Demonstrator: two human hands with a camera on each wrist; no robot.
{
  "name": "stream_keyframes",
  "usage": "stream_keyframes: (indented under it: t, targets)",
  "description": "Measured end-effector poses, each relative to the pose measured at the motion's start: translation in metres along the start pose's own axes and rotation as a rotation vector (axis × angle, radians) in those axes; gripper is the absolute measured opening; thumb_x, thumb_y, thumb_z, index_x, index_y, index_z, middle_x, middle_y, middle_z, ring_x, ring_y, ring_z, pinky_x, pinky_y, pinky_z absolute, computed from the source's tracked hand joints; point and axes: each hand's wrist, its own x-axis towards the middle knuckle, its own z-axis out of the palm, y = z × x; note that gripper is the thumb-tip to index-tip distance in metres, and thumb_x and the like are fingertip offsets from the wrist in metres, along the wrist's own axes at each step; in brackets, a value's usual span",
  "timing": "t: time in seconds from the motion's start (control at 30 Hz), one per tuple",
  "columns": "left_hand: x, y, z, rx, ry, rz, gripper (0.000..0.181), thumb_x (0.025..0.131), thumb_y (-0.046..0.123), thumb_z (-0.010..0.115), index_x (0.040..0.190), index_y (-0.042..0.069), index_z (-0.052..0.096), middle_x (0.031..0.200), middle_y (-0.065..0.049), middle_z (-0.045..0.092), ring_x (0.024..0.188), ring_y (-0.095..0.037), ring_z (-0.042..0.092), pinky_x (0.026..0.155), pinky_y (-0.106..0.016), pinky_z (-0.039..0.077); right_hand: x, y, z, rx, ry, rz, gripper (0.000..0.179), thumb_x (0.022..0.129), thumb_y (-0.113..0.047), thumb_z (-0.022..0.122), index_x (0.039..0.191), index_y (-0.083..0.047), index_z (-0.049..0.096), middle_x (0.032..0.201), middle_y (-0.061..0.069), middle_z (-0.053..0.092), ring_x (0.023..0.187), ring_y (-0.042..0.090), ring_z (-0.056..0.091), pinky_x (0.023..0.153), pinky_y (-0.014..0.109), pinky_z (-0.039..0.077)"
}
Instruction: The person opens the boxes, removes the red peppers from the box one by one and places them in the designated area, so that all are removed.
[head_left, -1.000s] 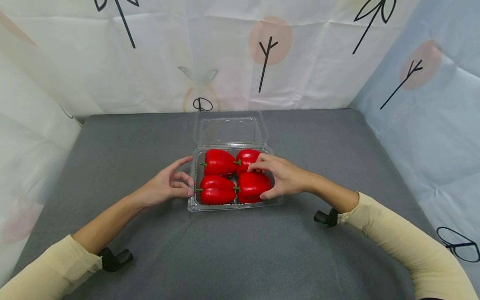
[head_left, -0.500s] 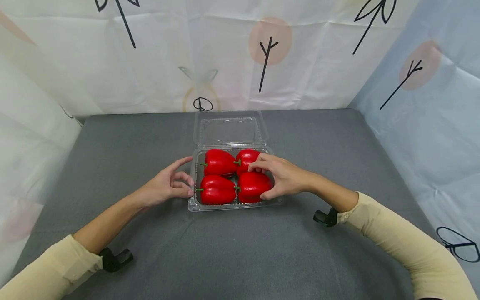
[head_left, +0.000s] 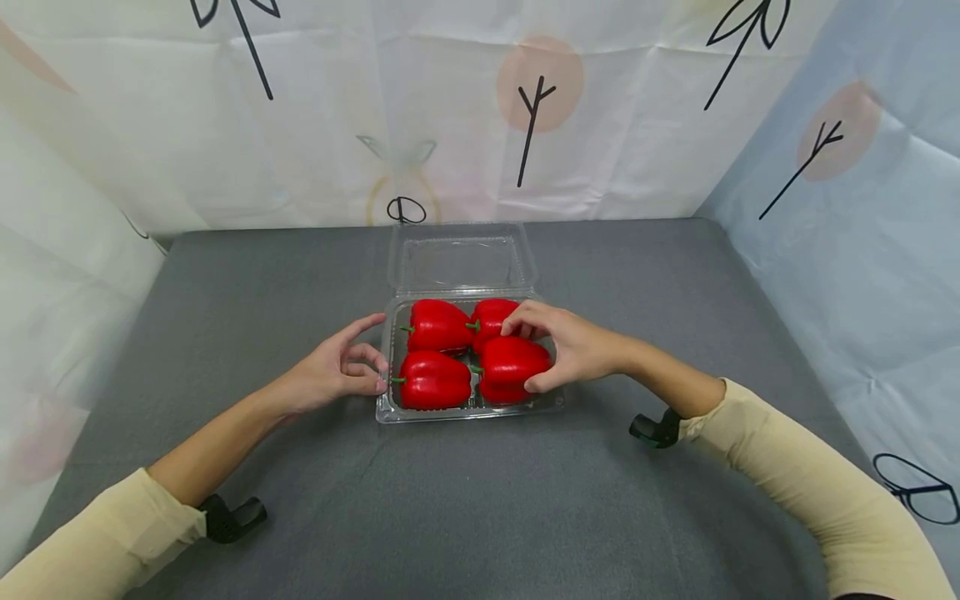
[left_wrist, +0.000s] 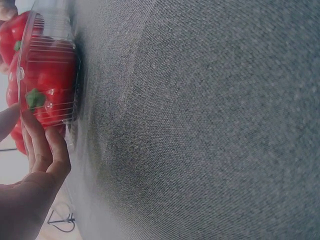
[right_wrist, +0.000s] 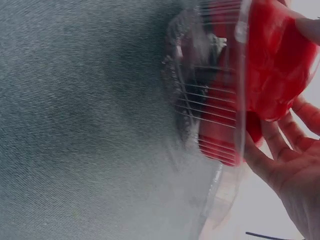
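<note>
A clear plastic clamshell container (head_left: 465, 414) holds several red bell peppers with green stems. My right hand (head_left: 573, 342) grips the near right bell pepper (head_left: 513, 367), thumb on the near side, fingers on the far side. In the right wrist view this bell pepper (right_wrist: 280, 60) is raised, most of it above the container's rim. My left hand (head_left: 333, 367) holds the container's left rim; in the left wrist view its thumb and fingers (left_wrist: 37, 135) meet at the rim. The near left bell pepper (head_left: 435, 381), far left one (head_left: 438, 325) and far right one (head_left: 491, 317) lie inside.
The container's transparent lid (head_left: 461, 258) is folded back toward the rear edge of the grey cloth-covered table (head_left: 480, 508). Printed white curtains (head_left: 637, 125) stand behind and along both sides.
My right hand has lifted the near right bell pepper slightly and moved it a little right. The left hand, the container and the other bell peppers stay in place.
</note>
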Motion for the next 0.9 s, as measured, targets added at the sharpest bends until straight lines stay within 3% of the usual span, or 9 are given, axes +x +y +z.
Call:
stream_keyframes:
  t: [0.23, 0.4, 0.63, 0.9]
  targets:
    - [0.000, 0.001, 0.000, 0.012, 0.004, -0.015, 0.091, 0.091, 0.002, 0.068, 0.159, 0.012, 0.009, 0.107, -0.018, 0.057, 0.088, -0.024, 0.068, 0.088, -0.029, 0.053, -0.001, -0.009, -0.008, 0.024, -0.074, 0.026, 0.055, 0.076, -0.014, 0.077, 0.126, -0.010, 0.053, 0.122, 0.001, 0.060, 0.107, 0.019, 0.057, 0.093, 0.044, 0.049]
    - [0.000, 0.001, 0.001, 0.011, 0.008, -0.018, 0.091, 0.091, 0.002, 0.068, 0.159, 0.013, 0.009, 0.106, -0.018, 0.057, 0.087, -0.024, 0.069, 0.089, -0.029, 0.053, -0.006, -0.013, -0.016, 0.042, -0.046, 0.040, 0.057, 0.077, -0.013, 0.077, 0.128, -0.012, 0.053, 0.128, -0.001, 0.058, 0.112, 0.019, 0.057, 0.096, 0.043, 0.049]
    - [0.000, 0.001, 0.001, 0.012, 0.011, -0.028, 0.091, 0.091, 0.002, 0.068, 0.159, 0.013, 0.009, 0.107, -0.018, 0.057, 0.088, -0.025, 0.069, 0.089, -0.029, 0.053, -0.013, -0.015, -0.034, 0.032, 0.086, 0.037, 0.064, 0.081, -0.014, 0.082, 0.137, -0.006, 0.053, 0.134, 0.007, 0.058, 0.122, 0.024, 0.055, 0.097, 0.047, 0.050]
    - [0.000, 0.001, 0.001, 0.011, 0.018, -0.030, 0.091, 0.091, 0.003, 0.069, 0.159, 0.013, 0.009, 0.108, -0.020, 0.057, 0.089, -0.028, 0.069, 0.089, -0.030, 0.053, -0.016, -0.003, -0.056, -0.050, 0.333, 0.039, 0.066, 0.080, -0.010, 0.083, 0.138, -0.005, 0.054, 0.130, 0.011, 0.061, 0.117, 0.026, 0.057, 0.092, 0.045, 0.052]
